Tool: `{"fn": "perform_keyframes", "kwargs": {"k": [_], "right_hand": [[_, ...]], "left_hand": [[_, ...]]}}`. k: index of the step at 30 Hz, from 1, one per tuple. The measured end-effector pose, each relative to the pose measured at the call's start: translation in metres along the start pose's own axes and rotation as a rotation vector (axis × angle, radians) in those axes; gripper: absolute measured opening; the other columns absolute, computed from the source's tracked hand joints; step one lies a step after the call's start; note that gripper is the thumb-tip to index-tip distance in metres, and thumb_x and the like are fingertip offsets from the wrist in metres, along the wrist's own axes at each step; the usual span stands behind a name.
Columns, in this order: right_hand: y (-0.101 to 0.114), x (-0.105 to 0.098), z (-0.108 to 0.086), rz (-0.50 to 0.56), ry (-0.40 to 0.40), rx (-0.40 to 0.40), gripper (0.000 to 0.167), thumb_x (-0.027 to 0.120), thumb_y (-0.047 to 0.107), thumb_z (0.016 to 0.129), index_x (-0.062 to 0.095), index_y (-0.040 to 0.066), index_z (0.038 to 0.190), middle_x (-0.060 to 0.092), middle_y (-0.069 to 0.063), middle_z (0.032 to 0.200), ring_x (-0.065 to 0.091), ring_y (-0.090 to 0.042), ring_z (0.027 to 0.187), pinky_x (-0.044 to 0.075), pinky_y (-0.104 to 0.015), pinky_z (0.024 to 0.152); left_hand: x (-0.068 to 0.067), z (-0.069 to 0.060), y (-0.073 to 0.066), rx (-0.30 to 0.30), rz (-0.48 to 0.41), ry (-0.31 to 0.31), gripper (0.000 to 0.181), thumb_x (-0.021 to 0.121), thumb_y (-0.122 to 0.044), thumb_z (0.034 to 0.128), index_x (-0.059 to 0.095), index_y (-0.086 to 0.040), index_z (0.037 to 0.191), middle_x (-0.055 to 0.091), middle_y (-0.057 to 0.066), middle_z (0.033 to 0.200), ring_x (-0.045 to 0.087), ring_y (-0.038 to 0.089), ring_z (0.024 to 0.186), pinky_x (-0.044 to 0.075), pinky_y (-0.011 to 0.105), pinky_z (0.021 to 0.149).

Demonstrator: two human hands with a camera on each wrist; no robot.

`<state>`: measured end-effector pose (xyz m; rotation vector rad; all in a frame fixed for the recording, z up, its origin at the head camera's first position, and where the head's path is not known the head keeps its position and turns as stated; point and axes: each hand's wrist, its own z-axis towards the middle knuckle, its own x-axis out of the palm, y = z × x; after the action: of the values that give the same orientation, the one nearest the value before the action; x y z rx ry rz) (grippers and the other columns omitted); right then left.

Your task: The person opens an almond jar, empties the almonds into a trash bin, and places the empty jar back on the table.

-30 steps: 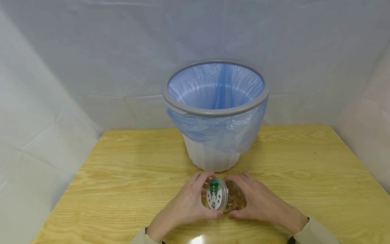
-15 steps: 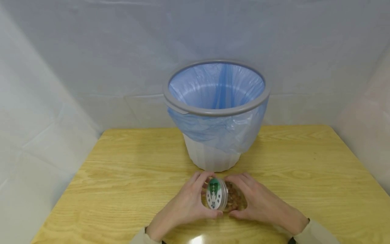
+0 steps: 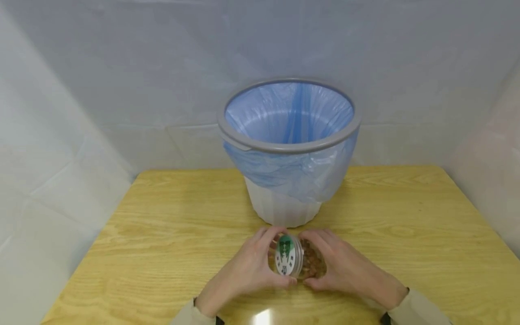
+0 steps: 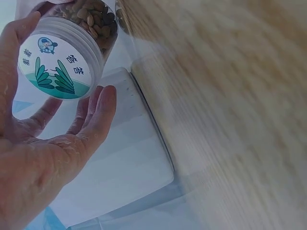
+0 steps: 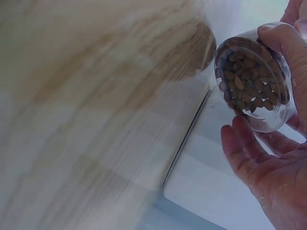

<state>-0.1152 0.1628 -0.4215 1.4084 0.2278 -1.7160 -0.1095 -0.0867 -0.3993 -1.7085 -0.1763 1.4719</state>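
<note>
Loosening the lid (image 3: 286, 255) while the jar (image 3: 313, 262) is tipped sideways could spill its brown seed-like pieces (image 5: 249, 84) onto the worktop (image 3: 162, 253), in front of the bin (image 3: 284, 207). The left hand (image 3: 256, 264) grips the lid, the right hand (image 3: 339, 262) the jar's body. A blue bag (image 3: 300, 113) lines the bin.

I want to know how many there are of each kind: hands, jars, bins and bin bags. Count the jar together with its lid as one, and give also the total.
Hands: 2 (left hand, right hand)
Jars: 1 (lidded jar)
Bins: 1 (white bin)
Bin bags: 1 (blue bag)
Total: 5
</note>
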Motion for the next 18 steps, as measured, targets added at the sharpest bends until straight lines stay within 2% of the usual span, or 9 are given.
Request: {"fn": "perform_keyframes", "kwargs": {"k": [5, 11, 18], "right_hand": [[0.0021, 0.0011, 0.0009, 0.051, -0.006, 0.027, 0.090, 0.094, 0.031, 0.062, 0.049, 0.013, 0.138, 0.063, -0.005, 0.128, 0.065, -0.019, 0.114, 0.059, -0.040, 0.096], [0.0037, 0.0023, 0.0020, 0.094, -0.027, 0.034, 0.092, 0.095, 0.026, 0.059, 0.049, 0.012, 0.137, 0.063, -0.004, 0.126, 0.065, -0.016, 0.111, 0.060, -0.037, 0.094], [0.0042, 0.0021, 0.0013, 0.111, -0.009, 0.040, 0.091, 0.094, 0.024, 0.061, 0.048, 0.014, 0.139, 0.062, -0.002, 0.127, 0.065, -0.016, 0.112, 0.059, -0.038, 0.095]], "left_hand": [[-0.0016, 0.0023, 0.0015, 0.025, -0.007, 0.007, 0.090, 0.089, -0.047, 0.0710, 0.047, -0.016, 0.145, 0.057, 0.002, 0.131, 0.063, 0.017, 0.109, 0.056, 0.027, 0.091], [-0.0030, 0.0031, 0.0009, 0.016, -0.019, 0.016, 0.089, 0.089, -0.047, 0.0718, 0.046, -0.020, 0.145, 0.056, 0.000, 0.132, 0.063, 0.015, 0.108, 0.057, 0.026, 0.090], [-0.0021, 0.0031, 0.0018, 0.027, -0.003, 0.010, 0.089, 0.090, -0.048, 0.0710, 0.047, -0.021, 0.145, 0.057, -0.001, 0.129, 0.063, 0.014, 0.107, 0.057, 0.026, 0.089]]}}
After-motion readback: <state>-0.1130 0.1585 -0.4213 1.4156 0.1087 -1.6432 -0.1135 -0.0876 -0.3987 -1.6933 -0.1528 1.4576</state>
